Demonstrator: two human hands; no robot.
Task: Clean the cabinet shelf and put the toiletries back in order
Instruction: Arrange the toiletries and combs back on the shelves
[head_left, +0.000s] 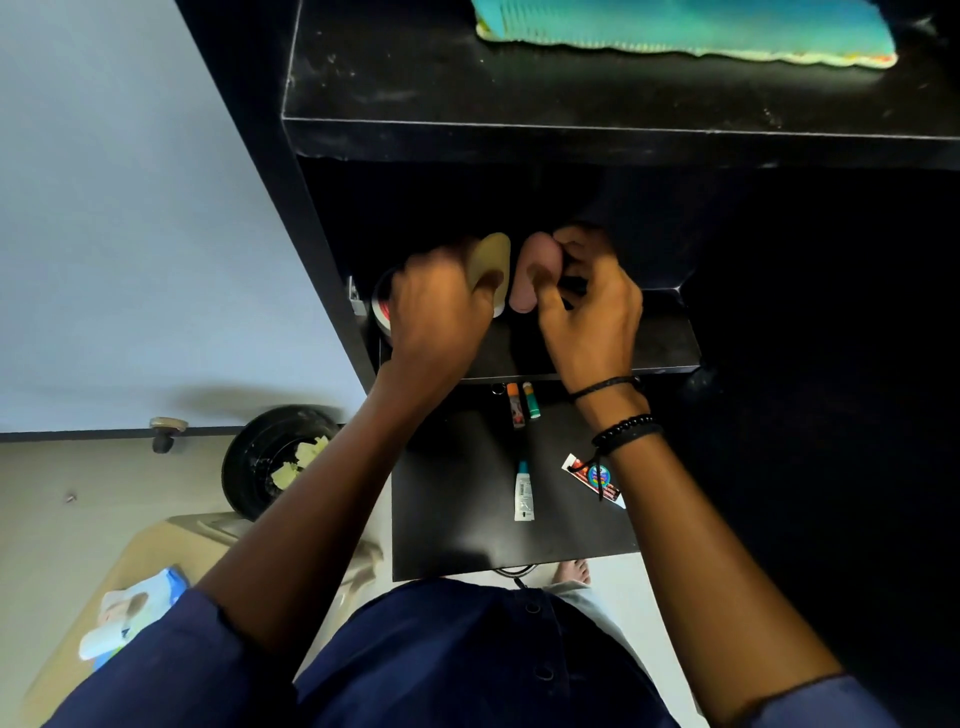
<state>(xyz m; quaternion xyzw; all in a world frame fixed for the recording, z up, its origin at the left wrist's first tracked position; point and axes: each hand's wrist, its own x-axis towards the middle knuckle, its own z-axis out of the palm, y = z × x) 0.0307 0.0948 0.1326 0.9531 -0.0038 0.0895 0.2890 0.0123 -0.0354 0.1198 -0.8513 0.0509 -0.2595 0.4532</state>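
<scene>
Both hands reach into the black cabinet's middle shelf (670, 338). My left hand (436, 306) is closed around a beige, flat-topped container (491, 254). Right beside it, my right hand (592, 306) grips a pink rounded bottle (535, 265); the two containers nearly touch. A round tin with a red and white lid (382, 312) sits at the shelf's left end, mostly hidden by my left hand. On the lower shelf (452, 509) lie a white tube with a teal cap (523, 491), two small sticks (522, 405) and a red and white sachet (597, 480).
A teal knitted cloth (685, 26) lies on the dusty top shelf (467, 98). A black bin with crumpled paper (280, 457) stands on the floor at left. A beige stool (171, 551) holds a wipes pack (130, 613). The cabinet's right side is dark.
</scene>
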